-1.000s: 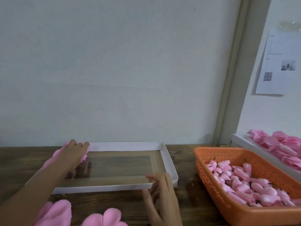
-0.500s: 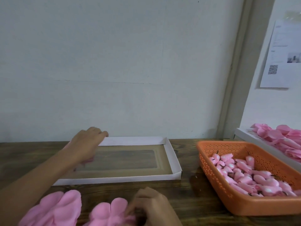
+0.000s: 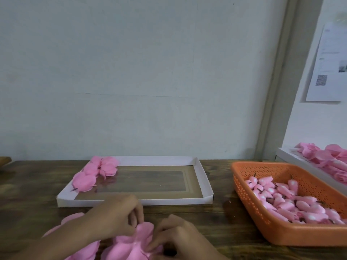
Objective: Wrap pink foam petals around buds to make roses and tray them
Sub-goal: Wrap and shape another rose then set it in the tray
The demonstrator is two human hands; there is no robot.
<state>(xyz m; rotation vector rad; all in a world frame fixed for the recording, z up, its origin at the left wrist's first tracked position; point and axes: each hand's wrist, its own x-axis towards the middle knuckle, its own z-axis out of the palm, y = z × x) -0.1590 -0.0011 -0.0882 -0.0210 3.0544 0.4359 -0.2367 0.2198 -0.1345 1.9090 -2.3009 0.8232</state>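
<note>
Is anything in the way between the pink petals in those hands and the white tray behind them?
Nothing visible. Only bare table lies between the petals and the low front wall of the tray; finished roses occupy just its left end.

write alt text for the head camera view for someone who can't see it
A person's left hand and right hand pinch pink foam petals at the near edge of a wooden table. Behind them a shallow white tray holds a few finished roses at its left end; an orange basket of pink buds sits to the right.
</note>
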